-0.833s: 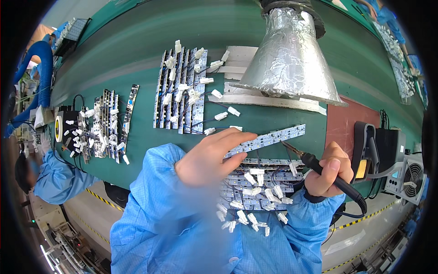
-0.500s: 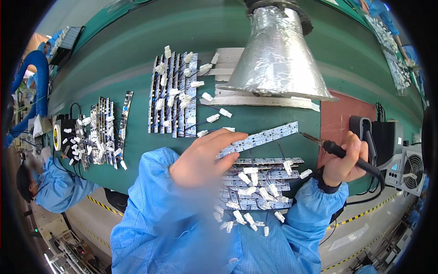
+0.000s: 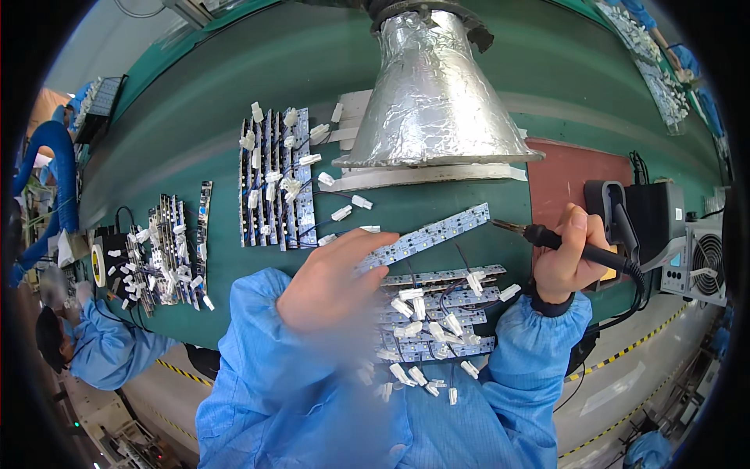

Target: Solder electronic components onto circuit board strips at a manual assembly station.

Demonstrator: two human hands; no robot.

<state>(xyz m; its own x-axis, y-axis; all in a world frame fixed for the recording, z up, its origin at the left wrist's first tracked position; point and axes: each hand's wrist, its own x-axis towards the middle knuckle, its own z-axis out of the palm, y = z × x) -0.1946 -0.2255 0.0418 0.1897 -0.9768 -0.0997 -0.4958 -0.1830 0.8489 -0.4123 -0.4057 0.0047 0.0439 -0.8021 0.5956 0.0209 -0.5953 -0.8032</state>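
Observation:
My left hand (image 3: 330,275) is closed round the near left end of a narrow LED circuit board (image 3: 437,234), which slants up to the right. In my right hand (image 3: 572,254) is a soldering iron (image 3: 539,233), its tip pointing left, close to the board's far right end; whether it touches cannot be made out. Below the held board lies a group of similar LED strips (image 3: 469,316), with dark wires and white plug connectors (image 3: 437,330) across them. Blurring hides part of the area beside my left forearm.
A foil-covered fume hood (image 3: 437,94) hangs over the green table (image 3: 312,70). More wired strips (image 3: 273,180) lie at the back left. At right are a reddish mat (image 3: 578,180), an iron stand (image 3: 613,207) and a fan-cooled box (image 3: 703,262). A co-worker (image 3: 109,340) sits far left.
The view has shifted, so the table things appear slightly further left. My left hand still grips the board, and the soldering iron stays near its right end.

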